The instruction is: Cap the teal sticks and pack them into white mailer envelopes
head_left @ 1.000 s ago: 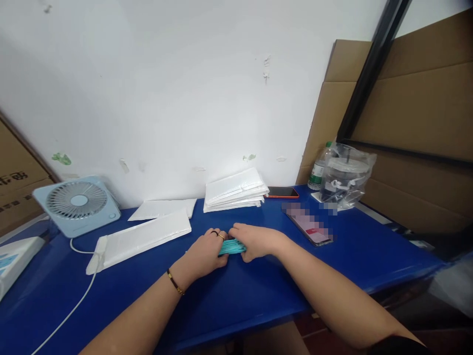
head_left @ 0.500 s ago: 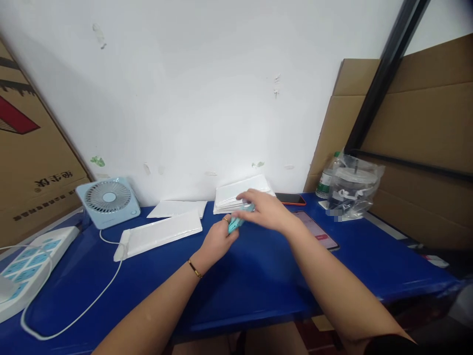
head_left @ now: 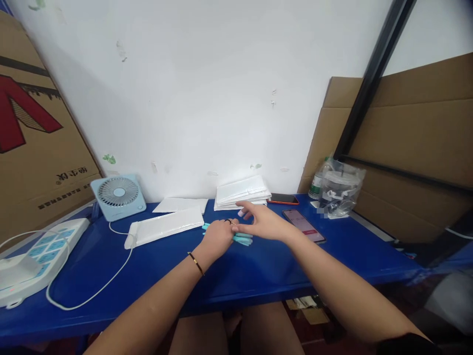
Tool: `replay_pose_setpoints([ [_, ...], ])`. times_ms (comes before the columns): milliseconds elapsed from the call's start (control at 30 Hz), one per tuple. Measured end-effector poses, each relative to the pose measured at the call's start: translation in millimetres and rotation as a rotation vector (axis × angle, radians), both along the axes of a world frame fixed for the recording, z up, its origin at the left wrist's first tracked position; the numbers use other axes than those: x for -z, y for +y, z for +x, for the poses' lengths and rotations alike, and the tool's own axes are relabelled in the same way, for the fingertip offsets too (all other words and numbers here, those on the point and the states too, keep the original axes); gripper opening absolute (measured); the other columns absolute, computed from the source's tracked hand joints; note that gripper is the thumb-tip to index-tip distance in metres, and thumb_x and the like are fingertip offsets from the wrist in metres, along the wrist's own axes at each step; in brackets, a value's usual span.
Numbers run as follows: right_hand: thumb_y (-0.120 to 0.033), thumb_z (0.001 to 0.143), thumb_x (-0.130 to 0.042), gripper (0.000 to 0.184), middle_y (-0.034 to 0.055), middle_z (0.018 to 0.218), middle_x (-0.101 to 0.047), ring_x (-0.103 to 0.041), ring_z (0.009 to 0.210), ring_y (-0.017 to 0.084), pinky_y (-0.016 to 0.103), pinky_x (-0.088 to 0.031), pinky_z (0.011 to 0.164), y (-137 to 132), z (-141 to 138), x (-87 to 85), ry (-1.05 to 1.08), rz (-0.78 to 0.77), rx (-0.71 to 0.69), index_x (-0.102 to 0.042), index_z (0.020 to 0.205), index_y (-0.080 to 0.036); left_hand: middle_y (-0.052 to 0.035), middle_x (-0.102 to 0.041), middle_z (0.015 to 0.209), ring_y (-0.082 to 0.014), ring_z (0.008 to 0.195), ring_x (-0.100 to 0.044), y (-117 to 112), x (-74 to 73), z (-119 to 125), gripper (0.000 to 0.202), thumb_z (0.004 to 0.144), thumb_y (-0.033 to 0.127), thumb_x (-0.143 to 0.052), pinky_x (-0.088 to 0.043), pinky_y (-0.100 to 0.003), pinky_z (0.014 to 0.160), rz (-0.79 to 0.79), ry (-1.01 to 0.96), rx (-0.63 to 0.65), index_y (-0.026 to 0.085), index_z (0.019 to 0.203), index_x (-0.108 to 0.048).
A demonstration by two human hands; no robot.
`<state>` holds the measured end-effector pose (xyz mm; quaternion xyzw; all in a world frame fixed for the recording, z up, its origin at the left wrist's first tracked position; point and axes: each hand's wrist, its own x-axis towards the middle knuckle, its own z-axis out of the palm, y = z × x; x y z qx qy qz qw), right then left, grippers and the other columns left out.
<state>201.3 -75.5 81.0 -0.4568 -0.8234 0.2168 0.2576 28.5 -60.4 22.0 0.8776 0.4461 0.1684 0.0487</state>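
Observation:
My left hand (head_left: 219, 235), with rings and a bracelet, is palm down just over the blue table, closed around a bundle of teal pen-like sticks (head_left: 242, 240). Their ends poke out on both sides of it; the middle is hidden by the fingers. Close by on the right, my right hand (head_left: 260, 222) has its thumb and fingers apart, the thumb tip at the left hand's knuckles. Something small and white shows at one right fingertip, perhaps a nail. Behind the hands lies a stack of white padded envelopes (head_left: 242, 190).
Two more white envelopes (head_left: 166, 227) lie at left, near a light blue fan (head_left: 118, 197) and its cable. A power strip (head_left: 55, 251) is at far left. On the right are a phone (head_left: 303, 226), an orange-edged phone (head_left: 283, 199), a bottle (head_left: 316, 185) and a bagged cup (head_left: 340, 192).
My left hand has turned palm down and lowered the teal sticks toward the table. My right hand has let go of them, fingers spreading. The view has shifted slightly.

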Motion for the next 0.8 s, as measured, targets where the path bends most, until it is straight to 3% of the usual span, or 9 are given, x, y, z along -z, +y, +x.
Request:
replay_pose_setpoints([
  [67, -0.043, 0.057, -0.077, 0.08, 0.0092, 0.103, -0.063, -0.061, 0.081, 0.019, 0.026, -0.046, 0.064, -2, 7, 3.9, 0.046, -0.241, -0.03, -0.047, 0.126, -0.017, -0.015, -0.064, 0.091, -0.0282, 0.088, -0.06, -10, -11.4, 2, 0.021, 0.087, 0.02, -0.038, -0.041, -0.041, 0.078, 0.132, 0.198, 0.048, 0.013, 0.101, -0.052],
  [167, -0.04, 0.057, -0.076, 0.051, 0.0065, 0.086, -0.066, -0.064, 0.074, 0.017, 0.024, -0.048, 0.06, -6, 6, 19.7, 0.109, -0.775, -0.229, -0.061, 0.097, -0.013, -0.0148, -0.064, 0.089, -0.028, 0.088, -0.059, -26, -25.4, 9, 0.028, 0.089, 0.02, -0.035, -0.039, -0.04, 0.076, 0.271, 0.321, 0.152, 0.012, 0.113, -0.045],
  [233, -0.039, 0.063, -0.071, 0.034, 0.0036, 0.073, -0.065, -0.064, 0.064, 0.014, 0.021, -0.046, 0.052, -11, 1, 31.2, 0.162, -0.951, -0.263, -0.061, 0.082, -0.013, -0.0135, -0.064, 0.086, -0.027, 0.085, -0.06, -35, -31.4, 11, 0.028, 0.09, 0.02, -0.034, -0.039, -0.038, 0.074, 0.306, 0.355, 0.209, 0.013, 0.115, -0.044],
  [300, -0.036, 0.067, -0.066, 0.024, 0.0014, 0.064, -0.062, -0.06, 0.053, 0.012, 0.02, -0.041, 0.044, -17, -4, 37.6, 0.121, -0.85, -0.202, -0.059, 0.073, -0.014, -0.013, -0.065, 0.084, -0.0267, 0.082, -0.06, -42, -36.3, 10, 0.025, 0.088, 0.022, -0.038, -0.04, -0.037, 0.071, 0.304, 0.393, 0.218, 0.013, 0.109, -0.048],
  [367, -0.03, 0.071, -0.062, 0.016, 0.0021, 0.061, -0.061, -0.059, 0.05, 0.013, 0.021, -0.041, 0.044, -23, -9, 37.9, -0.041, -0.579, -0.116, -0.057, 0.069, -0.015, -0.0129, -0.066, 0.083, -0.0267, 0.078, -0.061, -45, -41.8, 5, 0.022, 0.083, 0.022, -0.046, -0.041, -0.036, 0.068, 0.262, 0.418, 0.159, 0.014, 0.102, -0.052],
  [500, -0.018, 0.071, -0.057, 0.009, 0.011, 0.078, -0.067, -0.065, 0.072, 0.024, 0.029, -0.045, 0.061, -32, -16, 32.6, -0.476, 0.074, 0.054, -0.06, 0.079, -0.015, -0.0094, -0.067, 0.079, -0.0255, 0.071, -0.063, -43, -53.9, -7, 0.014, 0.073, 0.029, -0.055, -0.043, -0.033, 0.059, 0.087, 0.451, -0.01, 0.019, 0.083, -0.058],
  [567, -0.018, 0.073, -0.054, 0.015, 0.013, 0.086, -0.067, -0.064, 0.079, 0.027, 0.033, -0.045, 0.066, -34, -17, 32.2, -0.572, 0.214, 0.093, -0.06, 0.086, -0.015, -0.0065, -0.067, 0.077, -0.0248, 0.068, -0.063, -40, -55.9, -11, 0.017, 0.069, 0.035, -0.06, -0.043, -0.03, 0.055, 0.012, 0.475, -0.015, 0.02, 0.077, -0.058],
  [667, -0.026, 0.073, -0.058, 0.018, 0.0105, 0.085, -0.067, -0.064, 0.079, 0.026, 0.031, -0.045, 0.066, -31, -16, 33.3, -0.477, 0.089, 0.106, -0.06, 0.087, -0.015, -0.0052, -0.067, 0.074, -0.0221, 0.065, -0.063, -38, -49.3, -11, 0.012, 0.075, 0.029, -0.056, -0.041, -0.028, 0.053, 0.113, 0.486, -0.002, 0.019, 0.081, -0.058],
  [800, -0.034, 0.062, -0.071, 0.027, 0.0058, 0.075, -0.067, -0.064, 0.072, 0.019, 0.025, -0.047, 0.06, -23, -15, 37.3, -0.039, -0.633, -0.177, -0.062, 0.075, -0.012, -0.0079, -0.065, 0.072, -0.0192, 0.066, -0.061, -44, -32.6, -3, 0.013, 0.086, 0.019, -0.045, -0.039, -0.028, 0.055, 0.419, 0.472, 0.161, 0.015, 0.089, -0.057],
])
